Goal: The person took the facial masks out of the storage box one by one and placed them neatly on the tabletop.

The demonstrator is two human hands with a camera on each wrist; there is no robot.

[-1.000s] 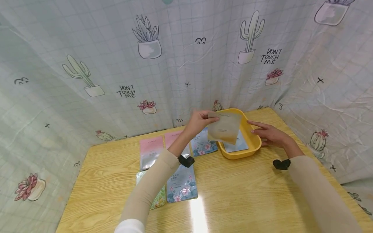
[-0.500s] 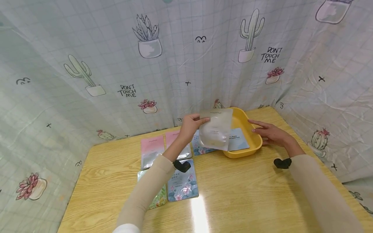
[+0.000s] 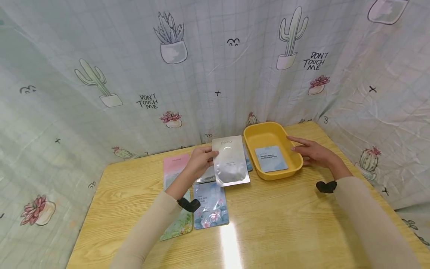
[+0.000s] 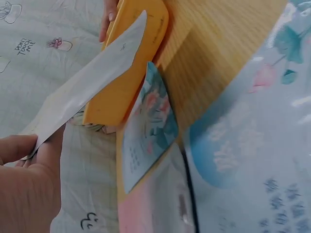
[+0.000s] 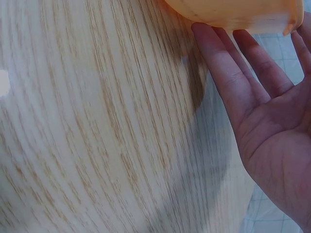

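My left hand [image 3: 199,161] pinches a pale silver face mask packet [image 3: 230,160] by its left edge, thumb on top. In the left wrist view the packet [image 4: 92,80] is seen nearly edge-on, raised above the table. Beneath it in the head view, it partly covers a blue floral packet [image 3: 248,158] and a pink-and-silver packet [image 3: 205,177]. My right hand [image 3: 313,151] is at the right side of a yellow tray [image 3: 267,133], and in the right wrist view its extended fingertips meet the tray wall [image 5: 243,12]. A small light-blue packet [image 3: 270,158] lies inside the tray.
Left of the tray, packets lie in two rows: a pink one [image 3: 174,168] behind, a green one [image 3: 180,226] and a blue floral one [image 3: 211,209] in front. A patterned curtain [image 3: 218,74] hangs behind the wooden table [image 3: 285,216].
My left hand has carried the silver packet leftward and lower, from over the tray to above the back-row packets. My right hand has stayed at the tray's side.
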